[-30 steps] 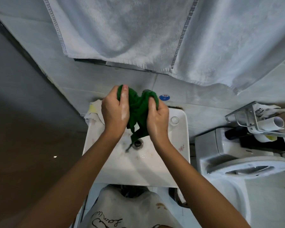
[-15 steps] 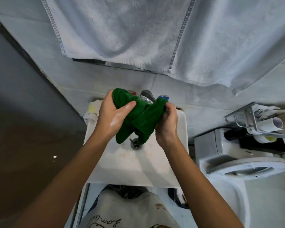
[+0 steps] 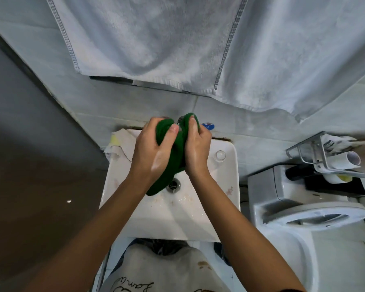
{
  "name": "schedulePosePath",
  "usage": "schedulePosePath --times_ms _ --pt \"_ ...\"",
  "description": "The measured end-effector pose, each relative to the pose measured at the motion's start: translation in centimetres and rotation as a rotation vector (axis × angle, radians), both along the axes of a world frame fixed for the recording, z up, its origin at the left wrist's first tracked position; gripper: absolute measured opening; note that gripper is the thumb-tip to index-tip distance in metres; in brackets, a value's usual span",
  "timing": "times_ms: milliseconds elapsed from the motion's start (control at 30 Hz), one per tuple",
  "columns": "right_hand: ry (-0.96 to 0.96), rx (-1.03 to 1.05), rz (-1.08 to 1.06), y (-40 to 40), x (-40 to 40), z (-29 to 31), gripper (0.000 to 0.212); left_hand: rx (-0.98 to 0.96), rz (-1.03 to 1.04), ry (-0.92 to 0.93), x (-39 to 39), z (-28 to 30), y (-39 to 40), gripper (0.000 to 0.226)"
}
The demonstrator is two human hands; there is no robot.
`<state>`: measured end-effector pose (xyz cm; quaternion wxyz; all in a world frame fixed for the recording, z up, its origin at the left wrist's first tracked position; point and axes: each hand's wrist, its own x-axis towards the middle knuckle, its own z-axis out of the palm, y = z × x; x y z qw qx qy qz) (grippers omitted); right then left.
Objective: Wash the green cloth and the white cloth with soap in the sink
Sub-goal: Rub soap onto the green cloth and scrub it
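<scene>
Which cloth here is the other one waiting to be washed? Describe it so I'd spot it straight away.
Start at the white sink below the big hanging towel. On its far left corner lies the white cloth, crumpled, stained, with a yellow patch. Unlike the green cloth, no hand holds it.

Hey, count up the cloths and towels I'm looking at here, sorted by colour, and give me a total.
Green: 1, the green cloth, gripped by the left hand and the right hand over the sink.
White: 2, the white cloth on the sink's back left corner, and the big towel hanging on the wall.
Total: 3
</scene>
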<state>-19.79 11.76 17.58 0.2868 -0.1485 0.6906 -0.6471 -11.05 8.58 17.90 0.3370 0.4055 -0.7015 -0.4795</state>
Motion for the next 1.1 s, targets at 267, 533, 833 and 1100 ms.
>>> schedulePosePath --times_ms 267,533,833,1100 --pt "0.003 -0.098 0.057 0.3 1.3 1.0 0.047 -0.062 0.221 0.104 -1.6 -0.1 1.2 0.033" --pt "0.005 0.017 0.146 0.5 2.2 0.7 0.034 0.012 0.288 0.061 -2.4 -0.4 -2.4 0.043" --pt "-0.054 0.035 0.065 -0.8 1.3 0.3 0.037 0.013 0.300 0.069 -2.8 -0.3 -0.8 0.038" --pt "-0.034 0.025 0.019 -1.6 -0.3 0.4 0.046 -0.101 0.246 0.064 -2.8 -0.4 1.5 0.039"
